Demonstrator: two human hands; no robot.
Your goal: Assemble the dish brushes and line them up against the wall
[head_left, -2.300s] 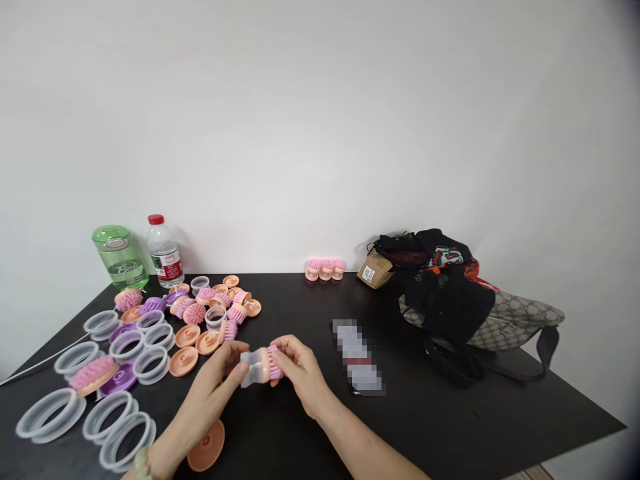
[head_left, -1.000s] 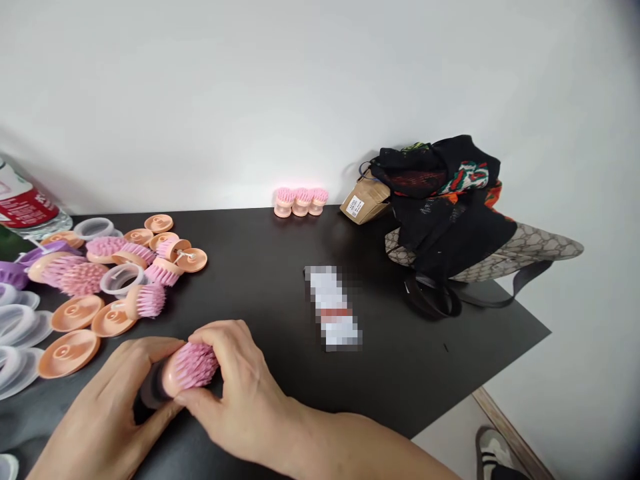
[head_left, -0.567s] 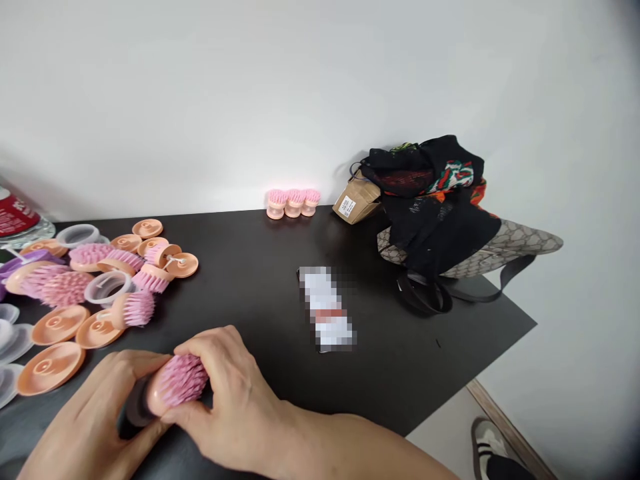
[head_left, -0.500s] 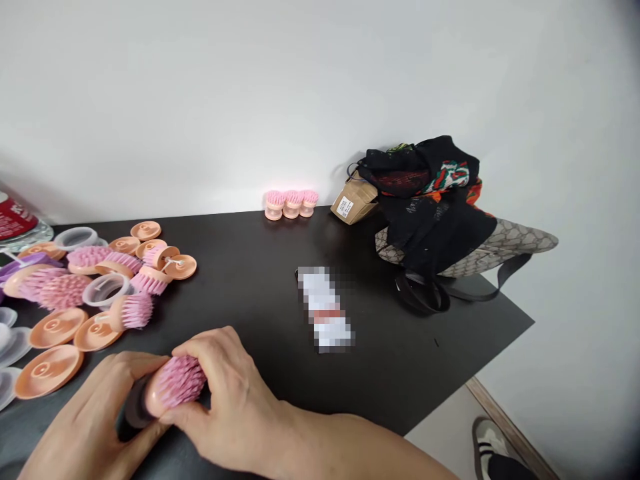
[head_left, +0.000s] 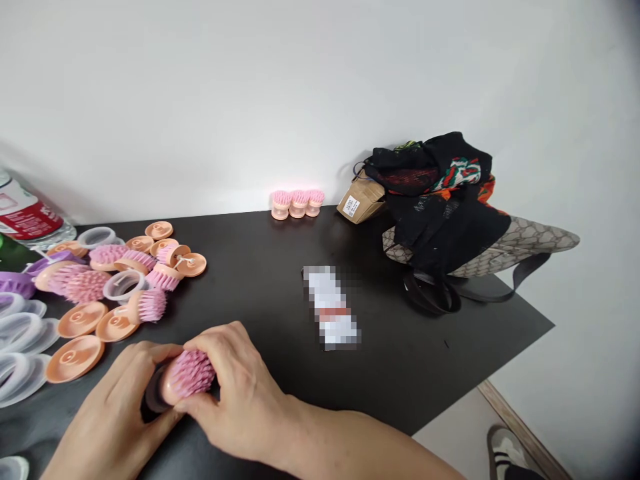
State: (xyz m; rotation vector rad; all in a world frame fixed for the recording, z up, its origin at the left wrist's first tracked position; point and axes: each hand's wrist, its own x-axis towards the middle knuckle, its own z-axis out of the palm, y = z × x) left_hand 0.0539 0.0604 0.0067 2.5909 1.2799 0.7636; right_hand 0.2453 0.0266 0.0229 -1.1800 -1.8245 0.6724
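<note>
Pink brush [head_left: 184,377], long axis slanted, bristles [head_left: 196,373] rightward; left hand [head_left: 117,397], right hand [head_left: 243,390] gripping it.

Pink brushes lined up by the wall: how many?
3, side by side: the left brush, the middle brush and the right brush, left of the brown package; none looks hidden.

The scrub brush [head_left: 184,379] at eight o'clock pairs smooth, glossy peach plastic with rough pink bristles [head_left: 194,373]. Smooth, translucent plastic rings [head_left: 36,332] lie toward nine. The desk [head_left: 245,267] has a smooth satin finish; the cardboard box [head_left: 364,200] at two and the wall [head_left: 200,100] look matt.
</note>
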